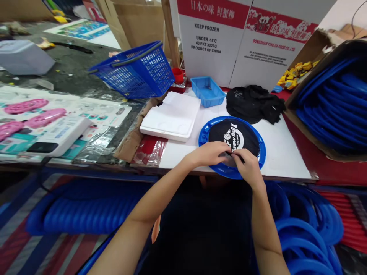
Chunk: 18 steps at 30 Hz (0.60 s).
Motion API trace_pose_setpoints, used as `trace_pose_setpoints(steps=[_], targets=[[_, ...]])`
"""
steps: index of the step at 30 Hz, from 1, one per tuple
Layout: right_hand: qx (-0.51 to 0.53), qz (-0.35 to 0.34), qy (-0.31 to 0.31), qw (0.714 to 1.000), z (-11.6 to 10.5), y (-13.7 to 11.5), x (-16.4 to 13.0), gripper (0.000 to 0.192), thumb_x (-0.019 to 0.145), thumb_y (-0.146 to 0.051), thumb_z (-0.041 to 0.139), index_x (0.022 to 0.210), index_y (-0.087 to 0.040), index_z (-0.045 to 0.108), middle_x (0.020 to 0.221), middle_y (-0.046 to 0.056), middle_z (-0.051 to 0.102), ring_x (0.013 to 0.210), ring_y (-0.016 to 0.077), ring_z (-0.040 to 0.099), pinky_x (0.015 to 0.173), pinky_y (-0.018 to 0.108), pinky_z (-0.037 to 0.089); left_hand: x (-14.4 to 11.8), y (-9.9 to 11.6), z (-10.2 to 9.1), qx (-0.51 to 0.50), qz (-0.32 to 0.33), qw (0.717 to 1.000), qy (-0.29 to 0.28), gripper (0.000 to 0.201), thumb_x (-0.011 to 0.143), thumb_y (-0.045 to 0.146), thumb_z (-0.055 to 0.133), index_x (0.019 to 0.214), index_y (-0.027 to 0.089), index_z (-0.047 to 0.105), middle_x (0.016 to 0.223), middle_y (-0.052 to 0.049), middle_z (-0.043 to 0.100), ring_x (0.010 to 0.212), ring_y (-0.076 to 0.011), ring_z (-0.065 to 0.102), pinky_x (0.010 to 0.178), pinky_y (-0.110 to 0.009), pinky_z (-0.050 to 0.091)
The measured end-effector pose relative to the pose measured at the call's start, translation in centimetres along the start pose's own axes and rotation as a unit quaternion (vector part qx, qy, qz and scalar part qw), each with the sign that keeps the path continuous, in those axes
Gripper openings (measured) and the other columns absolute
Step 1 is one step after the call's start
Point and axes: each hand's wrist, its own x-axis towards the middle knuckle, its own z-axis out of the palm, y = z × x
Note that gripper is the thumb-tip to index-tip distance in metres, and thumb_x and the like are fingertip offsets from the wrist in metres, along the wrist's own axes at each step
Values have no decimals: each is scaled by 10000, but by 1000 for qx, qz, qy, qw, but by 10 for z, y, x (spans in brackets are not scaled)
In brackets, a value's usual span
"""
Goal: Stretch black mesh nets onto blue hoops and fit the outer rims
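Observation:
A blue plastic ring (262, 154) lies on the white work surface in front of me. Inside it sits a round black fabric piece (249, 135) printed with white "Throw Ball" lettering. Both hands meet over the near part of this fabric. My left hand (211, 153) reaches in from the left, its fingers closed together at the fabric's edge. From the right, my right hand (249, 165) pinches the same edge, thumb and forefinger pressed together. A gap with a greyish area shows between the near fabric edge and the ring. Fingertips partly hide the pinched edge.
Behind the ring are a pile of black fabric (254, 103), a light-blue tray (213, 101) and a white foam block (172, 116). A blue basket (143, 74) tilts at back left. An open carton (295, 131) of blue rings stands right. More blue rings (304, 236) lie below.

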Motion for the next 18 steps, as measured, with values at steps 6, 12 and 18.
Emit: trace_pose_setpoints(steps=[6, 12, 18], targets=[[27, -82, -111, 990, -20, -1, 2, 137, 1059, -253, 642, 1065, -339, 748, 1125, 80, 740, 1074, 313, 675, 941, 544, 551, -37, -2, 26, -110, 23, 982, 152, 176, 1047, 309, 667, 1045, 258, 835, 1135, -85, 809, 1097, -228, 738, 1028, -363, 559], [68, -99, -153, 981, -28, 3, -1, 119, 1045, -237, 682, 1018, -320, 764, 1116, 61, 745, 1131, 294, 674, 1010, 538, 527, -39, 3, 23, -68, 55, 991, 100, 162, 1035, 333, 703, 1127, 263, 817, 1185, -81, 801, 1161, -244, 704, 1062, -397, 504], [99, -127, -120, 980, -28, 7, -1, 84, 1015, -205, 737, 1025, -279, 775, 1041, 58, 711, 1049, 259, 653, 957, 495, 519, -35, 13, 38, 62, 95, 985, 132, 143, 1056, 275, 671, 1111, 222, 791, 1185, -78, 788, 1136, -241, 677, 959, -402, 471]])
